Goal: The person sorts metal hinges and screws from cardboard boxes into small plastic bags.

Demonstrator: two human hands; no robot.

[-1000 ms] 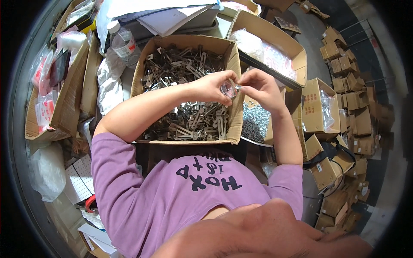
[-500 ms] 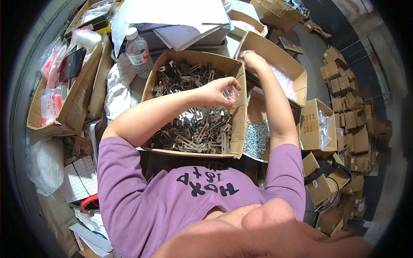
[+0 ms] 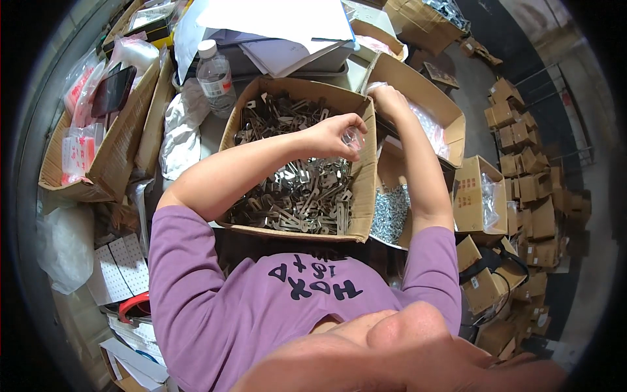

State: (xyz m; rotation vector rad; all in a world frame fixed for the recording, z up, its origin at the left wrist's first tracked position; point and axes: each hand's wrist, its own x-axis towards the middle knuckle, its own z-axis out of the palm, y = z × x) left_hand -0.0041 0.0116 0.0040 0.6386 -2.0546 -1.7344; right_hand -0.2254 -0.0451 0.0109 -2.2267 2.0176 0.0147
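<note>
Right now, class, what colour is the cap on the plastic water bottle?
White; the bottle stands beside the box of metal parts, clearest in the head view.

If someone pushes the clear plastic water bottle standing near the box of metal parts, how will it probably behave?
The water bottle stands upright, tall and narrow, so a push near its white cap would probably tip it. Its round body would likely roll afterwards, though the crumpled plastic bag and the cardboard box beside it may stop it. Its fill level is unclear.

floor (image 3: 473,104): grey concrete | cardboard boxes (image 3: 522,140) stacked at right | light: bright daylight
</note>
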